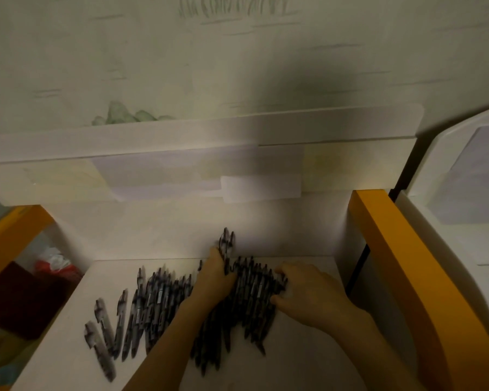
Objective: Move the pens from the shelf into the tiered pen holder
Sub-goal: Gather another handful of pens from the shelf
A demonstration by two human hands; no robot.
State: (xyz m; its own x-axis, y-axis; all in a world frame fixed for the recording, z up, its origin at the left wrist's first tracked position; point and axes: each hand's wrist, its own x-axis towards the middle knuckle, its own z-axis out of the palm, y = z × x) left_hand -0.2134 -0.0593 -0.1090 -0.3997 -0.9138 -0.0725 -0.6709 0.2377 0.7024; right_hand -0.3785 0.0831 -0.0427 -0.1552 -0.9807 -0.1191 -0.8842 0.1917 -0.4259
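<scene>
pens (158,303) lie side by side on the white shelf (294,362), long axes running front to back. left hand (216,273) grips a few raised pens; right hand (305,294) curls over the right-side bundle. pen holder not visible.

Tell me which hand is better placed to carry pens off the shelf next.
Left, probably. The left hand already grips a few pens lifted upright above the pile. The right hand only rests curled on the pile's right side. The holder isn't in view.
</scene>
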